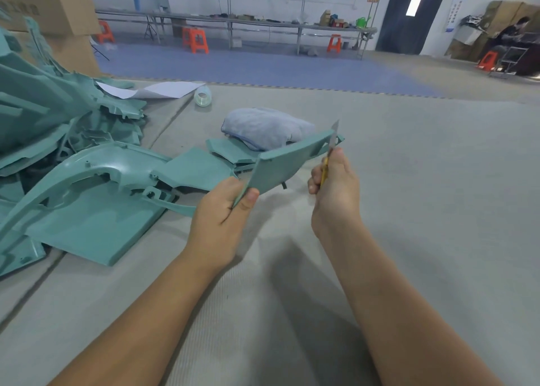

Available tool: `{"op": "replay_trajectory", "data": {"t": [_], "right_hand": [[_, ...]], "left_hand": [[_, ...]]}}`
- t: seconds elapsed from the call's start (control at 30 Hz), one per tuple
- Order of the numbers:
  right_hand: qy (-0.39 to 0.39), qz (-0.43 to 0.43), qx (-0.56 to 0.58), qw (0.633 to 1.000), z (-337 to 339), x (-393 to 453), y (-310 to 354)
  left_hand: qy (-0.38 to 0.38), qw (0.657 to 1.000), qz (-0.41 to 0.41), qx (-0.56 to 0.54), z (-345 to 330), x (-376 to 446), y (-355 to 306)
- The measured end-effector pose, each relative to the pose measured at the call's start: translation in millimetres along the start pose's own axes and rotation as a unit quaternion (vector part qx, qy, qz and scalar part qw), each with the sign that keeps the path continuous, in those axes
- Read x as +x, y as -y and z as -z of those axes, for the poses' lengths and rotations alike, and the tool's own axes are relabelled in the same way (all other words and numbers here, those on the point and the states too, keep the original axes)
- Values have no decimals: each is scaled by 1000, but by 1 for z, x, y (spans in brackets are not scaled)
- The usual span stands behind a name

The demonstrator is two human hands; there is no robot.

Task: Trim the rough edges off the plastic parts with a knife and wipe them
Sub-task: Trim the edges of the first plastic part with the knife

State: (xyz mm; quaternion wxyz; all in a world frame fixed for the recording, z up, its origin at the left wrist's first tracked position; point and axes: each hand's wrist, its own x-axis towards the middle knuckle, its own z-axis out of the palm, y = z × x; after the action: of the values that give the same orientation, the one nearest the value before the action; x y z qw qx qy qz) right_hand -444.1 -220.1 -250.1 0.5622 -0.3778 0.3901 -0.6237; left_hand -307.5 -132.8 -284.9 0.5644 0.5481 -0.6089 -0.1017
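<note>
Knife [330, 149] blade meets the far end of the plastic part [287, 159], gripped in the right hand [336, 187]. Left hand [222, 210] pinches the part's near end.

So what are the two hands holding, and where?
The left hand pinches the teal plastic part at its near end. The right hand grips the knife by its yellow handle.
</note>
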Motion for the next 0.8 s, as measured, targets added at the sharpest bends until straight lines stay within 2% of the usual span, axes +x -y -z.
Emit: {"op": "replay_trajectory", "data": {"t": [0.1, 0.17, 0.27, 0.37, 0.43, 0.5, 0.6, 0.7, 0.8], "right_hand": [[-53, -8, -7, 999, 14, 9, 5], [-67, -47, -16, 997, 24, 16, 10], [-10, -127, 14, 992, 34, 21, 15], [82, -109, -48, 989, 31, 16, 16], [114, -52, -110, 986, 24, 11, 14], [114, 5, -165, 980, 18, 9, 7], [42, 56, -224, 972, 15, 7, -2], [-7, 43, -205, 978, 15, 8, -4], [41, 5, -167, 985, 16, 10, -3]], "left_hand": [[43, 990, -43, 123, -2, 3, 2], [47, 977, -48, 202, -3, 6, 4], [65, 933, -38, 353, -4, 7, 6], [81, 884, -11, 461, -4, 5, 8], [73, 866, -35, 493, -5, 2, 9], [54, 857, -76, 508, -6, 2, 10], [33, 841, -122, 526, -8, 4, 6], [21, 842, -130, 523, -7, 5, 2], [10, 864, -133, 485, -5, 7, 3]]}}
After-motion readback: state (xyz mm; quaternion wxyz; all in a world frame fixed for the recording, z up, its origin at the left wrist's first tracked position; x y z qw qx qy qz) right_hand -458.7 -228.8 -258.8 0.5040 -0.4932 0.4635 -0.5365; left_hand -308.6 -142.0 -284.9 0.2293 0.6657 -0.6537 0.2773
